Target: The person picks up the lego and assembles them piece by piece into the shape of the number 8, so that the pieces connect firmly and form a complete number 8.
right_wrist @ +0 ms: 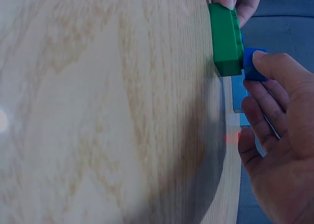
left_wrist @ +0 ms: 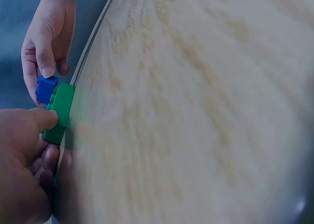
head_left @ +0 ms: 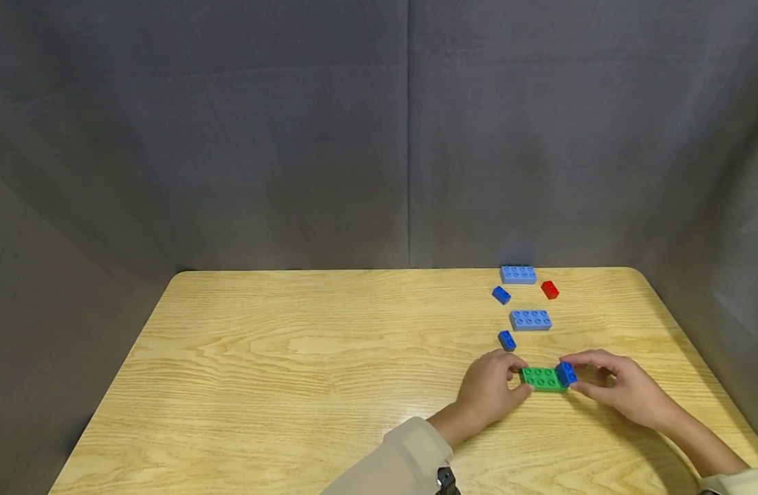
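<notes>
My left hand (head_left: 487, 390) pinches the left end of a green toy building brick (head_left: 538, 379) with two rows of studs, low over the table. Between thumb and fingers, my right hand (head_left: 629, 390) holds a small dark blue brick (head_left: 566, 375) at the right end of the green one's studded top. The head view shows the blue brick slightly tilted. In the right wrist view the thumb lies on the blue brick (right_wrist: 250, 69), right against the studs of the green brick (right_wrist: 224, 40).
Beyond the hands lie two light blue bricks, one nearer (head_left: 530, 321) and one at the back edge (head_left: 518, 276). Two small dark blue bricks (head_left: 507, 340) (head_left: 501, 295) and a small red brick (head_left: 549, 289) lie near them. Grey curtains (head_left: 292, 137) surround the wooden table (head_left: 280, 385).
</notes>
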### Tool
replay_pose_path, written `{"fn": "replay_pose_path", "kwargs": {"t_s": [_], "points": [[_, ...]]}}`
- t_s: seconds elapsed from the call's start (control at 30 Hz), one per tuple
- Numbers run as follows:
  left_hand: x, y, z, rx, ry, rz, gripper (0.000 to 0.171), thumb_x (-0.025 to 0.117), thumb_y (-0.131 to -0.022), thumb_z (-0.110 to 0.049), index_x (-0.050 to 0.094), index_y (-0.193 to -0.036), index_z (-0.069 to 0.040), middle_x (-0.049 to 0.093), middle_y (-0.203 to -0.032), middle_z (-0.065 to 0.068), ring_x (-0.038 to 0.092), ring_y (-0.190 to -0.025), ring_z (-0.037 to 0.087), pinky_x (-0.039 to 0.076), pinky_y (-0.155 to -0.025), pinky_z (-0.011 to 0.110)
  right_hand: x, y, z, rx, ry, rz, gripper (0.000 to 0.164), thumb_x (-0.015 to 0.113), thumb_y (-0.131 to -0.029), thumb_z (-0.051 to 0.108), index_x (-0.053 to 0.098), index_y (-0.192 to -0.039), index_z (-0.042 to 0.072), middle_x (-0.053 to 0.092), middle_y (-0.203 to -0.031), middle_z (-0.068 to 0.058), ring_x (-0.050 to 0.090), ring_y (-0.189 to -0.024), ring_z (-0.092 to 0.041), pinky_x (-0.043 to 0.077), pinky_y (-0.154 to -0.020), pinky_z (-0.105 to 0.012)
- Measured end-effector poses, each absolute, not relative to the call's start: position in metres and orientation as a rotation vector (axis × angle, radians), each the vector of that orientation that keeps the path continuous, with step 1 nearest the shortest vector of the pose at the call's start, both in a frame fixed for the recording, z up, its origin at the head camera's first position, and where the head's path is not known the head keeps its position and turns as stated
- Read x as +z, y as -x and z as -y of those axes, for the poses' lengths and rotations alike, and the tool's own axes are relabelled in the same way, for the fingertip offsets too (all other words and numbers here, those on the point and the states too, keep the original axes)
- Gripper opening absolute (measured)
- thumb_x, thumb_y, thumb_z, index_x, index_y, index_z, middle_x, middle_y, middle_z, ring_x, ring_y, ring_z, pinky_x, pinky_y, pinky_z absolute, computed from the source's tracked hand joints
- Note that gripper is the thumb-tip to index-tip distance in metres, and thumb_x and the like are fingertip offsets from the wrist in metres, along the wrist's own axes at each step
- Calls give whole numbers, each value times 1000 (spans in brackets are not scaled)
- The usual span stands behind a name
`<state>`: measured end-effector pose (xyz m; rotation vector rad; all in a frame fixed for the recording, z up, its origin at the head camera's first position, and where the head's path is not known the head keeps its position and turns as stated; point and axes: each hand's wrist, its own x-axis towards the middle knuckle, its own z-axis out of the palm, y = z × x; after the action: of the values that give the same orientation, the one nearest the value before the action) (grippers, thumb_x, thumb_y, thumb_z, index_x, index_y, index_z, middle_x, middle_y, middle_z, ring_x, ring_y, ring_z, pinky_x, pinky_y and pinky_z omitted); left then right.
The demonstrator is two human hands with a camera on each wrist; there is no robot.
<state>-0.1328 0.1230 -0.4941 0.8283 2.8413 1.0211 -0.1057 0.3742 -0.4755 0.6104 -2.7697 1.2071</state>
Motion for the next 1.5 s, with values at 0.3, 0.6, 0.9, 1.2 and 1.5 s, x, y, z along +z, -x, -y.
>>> {"fn": "replay_pose_path", "kwargs": {"t_s": [0.3, 0.6, 0.9, 1.2, 1.5], "points": [[-495, 134, -124, 1025, -845, -2841, 25, 80, -89, -33, 76, -111, -22, 65, -93, -16, 49, -75, -8, 35, -63, 7, -477, 106, -374, 1184, -611, 2769, 36, 80, -84, -1, 73, -118, 6, 69, -113, 12, 56, -85, -11, 44, -63, -24], [-495, 135, -126, 1007, -838, -2848, 25, 80, -89, -34, 76, -111, -22, 64, -92, -16, 49, -75, -8, 35, -63, 7, -477, 108, -375, 1116, -631, 2767, 39, 83, -81, -3, 74, -117, 9, 70, -110, 6, 56, -86, -10, 43, -63, -25], [-494, 134, -127, 1014, -853, -2849, 25, 80, -89, -34, 76, -111, -22, 65, -93, -16, 49, -75, -8, 35, -63, 7, -476, 111, -376, 1001, -727, 2746, 43, 87, -74, -5, 74, -112, 9, 71, -102, 5, 54, -80, -8, 43, -60, -24], [-493, 133, -126, 1039, -841, -2846, 25, 81, -89, -33, 76, -110, -21, 67, -95, -15, 52, -77, -8, 36, -66, 6, -473, 114, -372, 974, -780, 2733, 45, 89, -69, -5, 75, -109, 11, 70, -98, 8, 53, -77, -7, 44, -59, -22], [-494, 133, -124, 1054, -835, -2837, 25, 81, -88, -32, 77, -110, -21, 67, -95, -14, 52, -78, -8, 37, -66, 7, -476, 114, -371, 1023, -748, 2744, 46, 89, -70, -5, 75, -111, 10, 71, -100, 6, 54, -78, -7, 43, -59, -22]]}}
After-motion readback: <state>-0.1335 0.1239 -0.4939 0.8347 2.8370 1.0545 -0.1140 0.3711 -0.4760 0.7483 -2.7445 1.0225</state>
